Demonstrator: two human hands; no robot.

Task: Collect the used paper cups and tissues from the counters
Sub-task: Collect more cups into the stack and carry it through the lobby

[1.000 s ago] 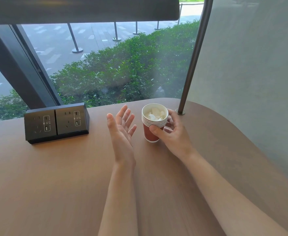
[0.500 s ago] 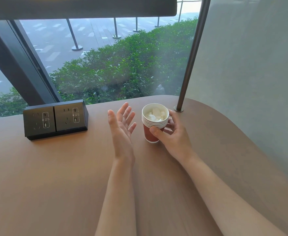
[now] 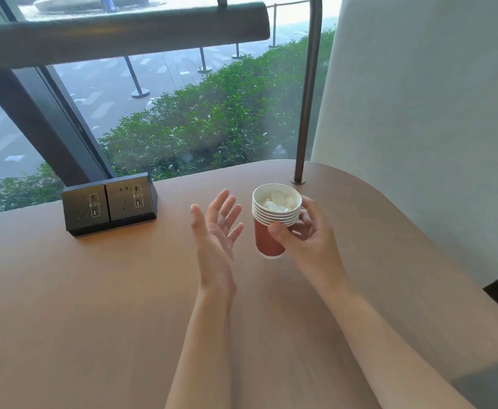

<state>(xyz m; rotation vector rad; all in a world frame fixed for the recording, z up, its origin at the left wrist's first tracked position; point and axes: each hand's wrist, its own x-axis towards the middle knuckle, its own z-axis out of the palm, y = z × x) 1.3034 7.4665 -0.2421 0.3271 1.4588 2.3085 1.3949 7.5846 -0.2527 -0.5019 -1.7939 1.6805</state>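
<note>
A stack of several nested red paper cups [image 3: 266, 237] with white rims is in my right hand [image 3: 306, 240], thumb in front and fingers curled round the back. Crumpled white tissues [image 3: 278, 200] fill the top cup. The stack's base sits at or just above the brown counter [image 3: 94, 305]; I cannot tell if it touches. My left hand [image 3: 215, 231] hovers a little to the left of the cups, palm facing them, fingers spread and straight, holding nothing.
A black double power socket box [image 3: 109, 203] stands on the counter at the back left. A metal pole [image 3: 305, 113] rises from the counter just behind the cups. A white curved wall [image 3: 418, 113] bounds the right side; a window runs behind.
The view has tilted, so a dark overhead bar shows more. The cup stack appears slightly raised in my right hand. My left hand stays open beside it.
</note>
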